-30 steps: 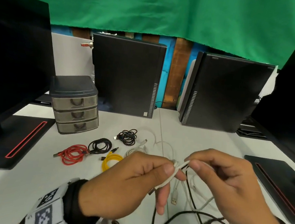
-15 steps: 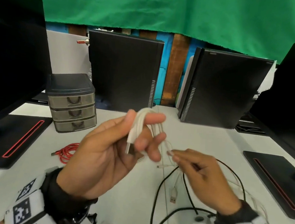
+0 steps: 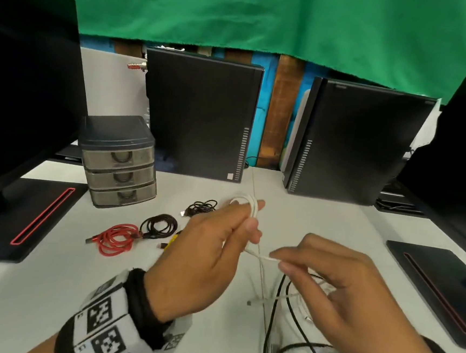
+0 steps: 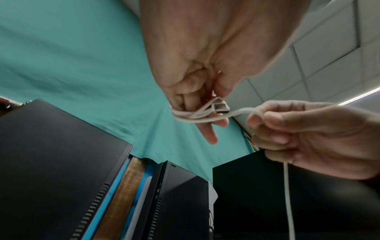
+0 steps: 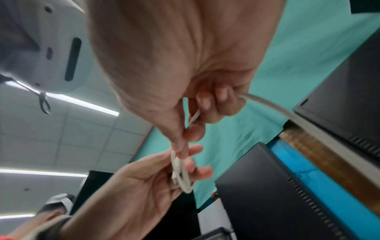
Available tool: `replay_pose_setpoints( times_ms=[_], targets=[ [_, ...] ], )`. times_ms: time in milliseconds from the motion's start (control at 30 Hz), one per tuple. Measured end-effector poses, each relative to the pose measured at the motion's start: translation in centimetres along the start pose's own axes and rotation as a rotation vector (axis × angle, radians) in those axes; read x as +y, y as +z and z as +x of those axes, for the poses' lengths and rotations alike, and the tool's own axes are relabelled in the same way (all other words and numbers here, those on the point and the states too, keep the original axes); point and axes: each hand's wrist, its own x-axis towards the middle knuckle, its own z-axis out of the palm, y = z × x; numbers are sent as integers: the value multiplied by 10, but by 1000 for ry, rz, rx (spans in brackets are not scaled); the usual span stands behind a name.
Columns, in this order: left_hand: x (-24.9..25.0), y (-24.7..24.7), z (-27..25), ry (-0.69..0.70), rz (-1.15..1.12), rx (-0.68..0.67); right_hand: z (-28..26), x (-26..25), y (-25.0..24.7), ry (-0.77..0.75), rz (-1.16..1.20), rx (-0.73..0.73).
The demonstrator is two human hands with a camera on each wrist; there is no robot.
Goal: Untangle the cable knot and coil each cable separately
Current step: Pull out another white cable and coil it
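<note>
My left hand [image 3: 205, 255] holds the white cable [image 3: 253, 209], looped round its curled fingers [image 4: 207, 131], above the worktop [image 3: 47, 286]. At three o'clock, my right hand [image 3: 338, 284] pinches its free run.

Two hands [image 3: 204, 261] [image 3: 356, 299], one white cable [image 3: 253, 209], four coiled cables [image 3: 160, 223] on the table, two computer towers [image 3: 198, 114], one drawer box [image 3: 117, 160].
</note>
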Motion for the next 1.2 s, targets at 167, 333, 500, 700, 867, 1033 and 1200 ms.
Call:
replay_pose_setpoints(
  times_ms=[167,333,500,700,867,1033,1200],
  targets=[
    [-10,0,0,58,315,-166,3,31,-1,81,-158,122],
    [-14,3,-3,53,360,-355,15,45,1,172,-212,320],
    [-28,15,6,-117,245,-259,48,66,-11,588,21,218],
    [-42,11,21,-390,-149,-151,-2,64,-8,775,-316,-526],
    [-33,11,28,-431,-336,-48,-35,71,3,804,-391,-910],
    [-9,5,36,-410,-437,-25,-12,116,5,928,-179,-927],
    [12,2,51,-345,-487,30,36,177,9,875,-260,-542]
  ],
)
